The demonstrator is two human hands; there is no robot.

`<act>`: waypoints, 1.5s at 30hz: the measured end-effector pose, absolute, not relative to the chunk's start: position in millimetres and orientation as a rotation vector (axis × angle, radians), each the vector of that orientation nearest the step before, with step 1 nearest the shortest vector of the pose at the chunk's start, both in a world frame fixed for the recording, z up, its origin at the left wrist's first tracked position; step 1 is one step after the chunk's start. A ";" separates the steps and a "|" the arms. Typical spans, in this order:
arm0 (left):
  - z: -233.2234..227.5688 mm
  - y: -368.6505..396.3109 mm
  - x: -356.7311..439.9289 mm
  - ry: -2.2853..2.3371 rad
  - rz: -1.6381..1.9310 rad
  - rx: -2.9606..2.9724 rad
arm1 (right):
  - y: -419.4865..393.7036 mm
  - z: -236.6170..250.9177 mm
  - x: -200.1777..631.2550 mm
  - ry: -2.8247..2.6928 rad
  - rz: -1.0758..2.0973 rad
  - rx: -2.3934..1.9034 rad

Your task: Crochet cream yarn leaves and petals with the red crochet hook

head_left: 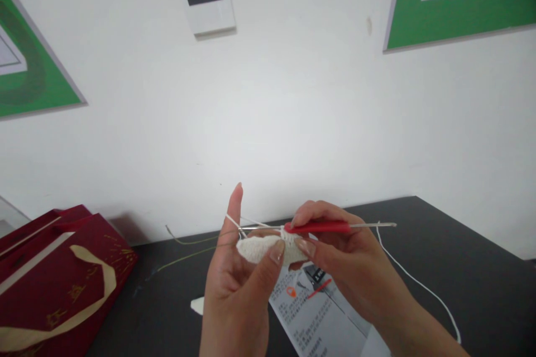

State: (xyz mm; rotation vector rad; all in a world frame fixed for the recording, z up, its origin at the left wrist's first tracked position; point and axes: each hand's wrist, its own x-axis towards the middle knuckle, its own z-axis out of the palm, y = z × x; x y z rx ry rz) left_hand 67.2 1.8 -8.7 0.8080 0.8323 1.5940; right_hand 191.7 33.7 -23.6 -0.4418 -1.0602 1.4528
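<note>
My left hand (pixel 240 284) pinches a white crochet piece (pixel 256 248) between thumb and fingers, its index finger raised with white yarn (pixel 233 218) looped round it. In my right hand (pixel 347 251) is a crochet hook (pixel 320 227) with a red handle and metal ends. The hook lies nearly level across the top of the piece, its left tip by the yarn at my left index finger. My right thumb also presses on the right end of the crochet piece. Thin wire-like strands (pixel 188 256) stick out leftward from the work. Fingers behind the piece are hidden.
Below my hands a printed paper sheet (pixel 305 312) lies on the dark table (pixel 419 245). A red gift bag (pixel 62 284) with a cream ribbon stands at left. Another white piece (pixel 197 305) sits by my left wrist. A yarn strand (pixel 419 281) trails at right. Behind is a white wall (pixel 293 95).
</note>
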 end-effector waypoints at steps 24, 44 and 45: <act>-6.5 0.2 65.6 0.669 1.614 0.798 | 32.0 -25.5 184.8 -0.733 1.650 -0.333; 2.9 -9.4 67.6 0.869 1.490 0.858 | 37.9 -17.0 212.0 -1.106 1.310 -0.310; 2.1 -9.2 67.4 0.877 1.488 0.866 | 37.8 -16.5 213.6 -1.119 1.283 -0.314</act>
